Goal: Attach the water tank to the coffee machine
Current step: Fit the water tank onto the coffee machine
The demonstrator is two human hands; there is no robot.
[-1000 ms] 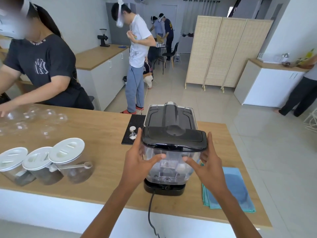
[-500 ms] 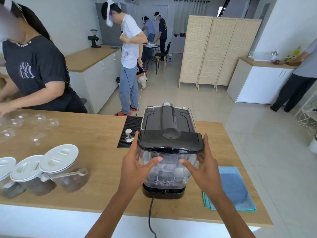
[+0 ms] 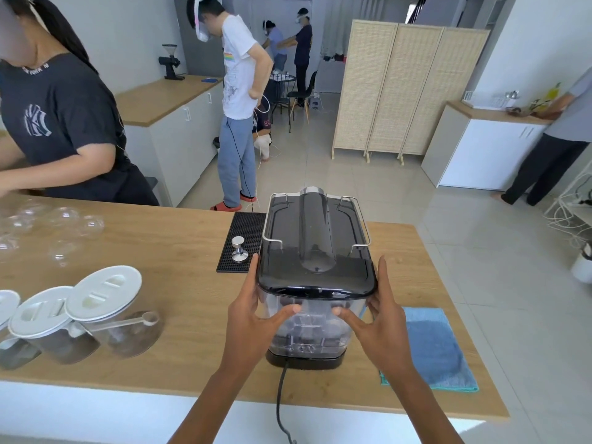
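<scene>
Both hands clasp the clear water tank at the back of the coffee machine.

The left hand (image 3: 251, 318) and right hand (image 3: 381, 318) press its sides, thumbs on its near face; the water tank (image 3: 309, 325) sits upright on the black base of the coffee machine (image 3: 315, 245), which stands on the wooden counter (image 3: 179, 251) between a tamper (image 3: 238, 249) and a blue cloth (image 3: 435, 347).

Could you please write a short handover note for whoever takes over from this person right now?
Left hand and right hand: each grips one side of the clear water tank, thumbs on its near face.
Water tank: upright at the near end of the coffee machine, its bottom on the black base.
Done: tank brought into position.
Left: confirm it is fully seated, which cannot be told from here, then let go.
</scene>
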